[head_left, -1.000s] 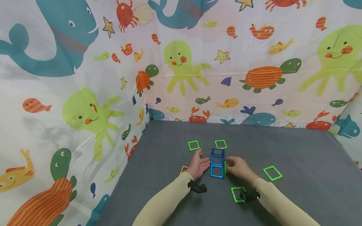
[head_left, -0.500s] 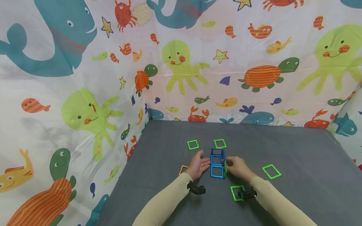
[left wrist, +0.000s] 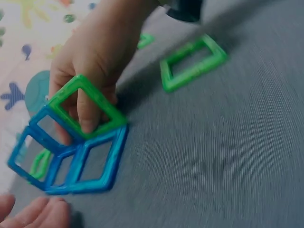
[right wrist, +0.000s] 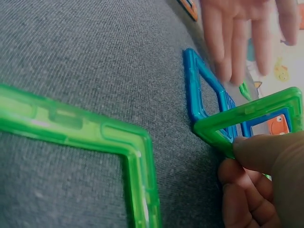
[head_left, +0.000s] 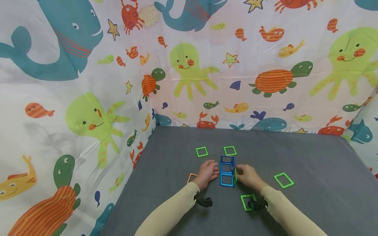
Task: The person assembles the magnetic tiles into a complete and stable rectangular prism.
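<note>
Blue square magnetic tiles (head_left: 226, 185) stand joined on the grey cloth: two lie flat in a row, one rises at the far end and another along the right side. My right hand (head_left: 248, 176) pinches a green square magnetic tile (left wrist: 105, 102) between thumb and fingers, beside the near flat blue tile. This green tile stands tilted upright, its lower edge right at the blue tile's edge in the left wrist view. My left hand (head_left: 207, 173) is just left of the blue tiles, fingers loose and holding nothing. In the right wrist view its fingers (right wrist: 236, 50) hang above the blue tiles.
Two green tiles lie farther back, one at left (head_left: 203, 155) and one behind the blue tiles (head_left: 229, 147). Another green tile (head_left: 288, 185) lies at right, and one (head_left: 243, 203) partly under my right wrist. An orange tile (head_left: 189, 177) is partly behind my left hand. A printed curtain (head_left: 218, 108) borders the cloth.
My left hand has turned from palm up to palm down, staying left of the blue tiles. The right hand keeps its pinch on the green magnetic tile, almost unmoved.
</note>
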`<state>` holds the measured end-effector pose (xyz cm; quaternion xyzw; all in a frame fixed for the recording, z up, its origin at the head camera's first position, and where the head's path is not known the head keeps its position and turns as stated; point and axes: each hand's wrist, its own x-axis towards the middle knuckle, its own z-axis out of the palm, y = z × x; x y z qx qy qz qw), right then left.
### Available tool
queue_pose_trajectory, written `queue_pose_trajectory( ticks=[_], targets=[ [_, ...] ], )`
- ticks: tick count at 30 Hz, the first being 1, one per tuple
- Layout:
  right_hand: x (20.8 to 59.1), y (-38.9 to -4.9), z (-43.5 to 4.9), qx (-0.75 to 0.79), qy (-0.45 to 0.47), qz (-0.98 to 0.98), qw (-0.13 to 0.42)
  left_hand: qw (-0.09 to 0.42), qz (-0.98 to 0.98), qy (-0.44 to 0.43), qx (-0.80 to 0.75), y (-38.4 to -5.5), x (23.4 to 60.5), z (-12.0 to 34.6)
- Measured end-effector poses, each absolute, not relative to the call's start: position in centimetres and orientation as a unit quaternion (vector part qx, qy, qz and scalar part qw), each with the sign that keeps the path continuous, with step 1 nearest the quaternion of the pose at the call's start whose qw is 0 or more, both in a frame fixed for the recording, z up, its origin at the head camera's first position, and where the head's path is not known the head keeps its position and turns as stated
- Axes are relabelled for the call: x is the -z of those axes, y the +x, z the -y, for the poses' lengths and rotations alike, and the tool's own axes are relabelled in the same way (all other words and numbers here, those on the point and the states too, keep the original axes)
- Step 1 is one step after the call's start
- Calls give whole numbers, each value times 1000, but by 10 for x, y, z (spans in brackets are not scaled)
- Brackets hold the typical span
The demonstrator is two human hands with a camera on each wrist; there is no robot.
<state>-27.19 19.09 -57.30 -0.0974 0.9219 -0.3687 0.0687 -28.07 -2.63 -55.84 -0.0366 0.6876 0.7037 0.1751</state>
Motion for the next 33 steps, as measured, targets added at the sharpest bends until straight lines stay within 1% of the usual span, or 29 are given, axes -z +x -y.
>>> queue_pose_trajectory(
  ticks=[4, 9, 12, 16, 21, 26, 33],
  targets=[
    [574, -272, -193, 368, -95, -923, 66, 153, -810, 57, -563, -279, 540, 42],
    [574, -272, -195, 360, -95, -926, 63, 146, -900, 194, -362, -284, 521, 70],
    [573, -272, -195, 360, -95, -926, 64, 133, -928, 267, -225, -289, 519, 84],
    [573, -272, -194, 358, -96, -927, 63, 110, -935, 327, -80, -289, 527, 97],
    [574, -273, -193, 353, -93, -929, 62, 99, -936, 338, -23, -280, 539, 103],
    [573, -273, -191, 355, -91, -928, 61, 83, -941, 326, -15, -273, 537, 104],
    [574, -272, -190, 357, -94, -928, 59, 67, -944, 321, -20, -272, 540, 103]
  ],
)
